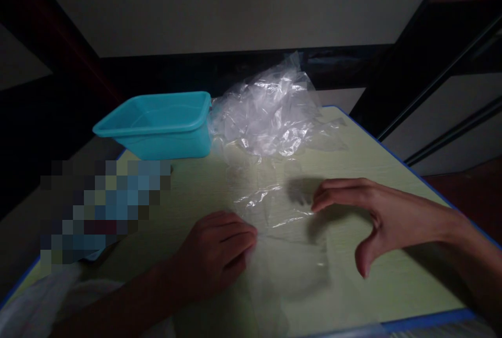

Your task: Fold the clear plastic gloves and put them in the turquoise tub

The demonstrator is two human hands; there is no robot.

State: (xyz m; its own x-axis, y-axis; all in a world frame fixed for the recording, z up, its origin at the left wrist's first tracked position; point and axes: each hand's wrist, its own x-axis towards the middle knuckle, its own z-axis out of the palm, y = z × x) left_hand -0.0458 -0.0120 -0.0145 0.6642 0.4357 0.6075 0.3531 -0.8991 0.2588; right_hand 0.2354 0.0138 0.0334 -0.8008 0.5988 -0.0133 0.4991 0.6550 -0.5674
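Table (192, 186), pale top, blue edging. Plastic bag (292, 270) lies flat mid-table, running from the near edge toward the far pile; see-through, so can't tell if it's one layer or several. Left hand (221, 249): fingers curled in, tips at the bag's left side, side of the hand low by the tabletop; can't tell if it's actually pinching film. Right hand (376, 212): released, thumb and fingers spread wide, shadow beneath; fingertips just beside the bag's right side, contact not certain. Gap between the hands is spanned by the bag.

Pile (270, 111) of crumpled plastic at the far side, loose film trailing near toward the bag and right toward the far right corner. Tub (172, 142), turquoise, far left, butting up to the pile; its left rim seems to overhang the table edge. Pixelated item (117, 202) on the left, near side of the tub; identity hidden. White cloth (43, 301) at near left.

Room: tabletop strip between right hand and right edge, crossed by the right forearm; another strip between left hand and tub. Far side tight, wall (235, 9) rising behind.
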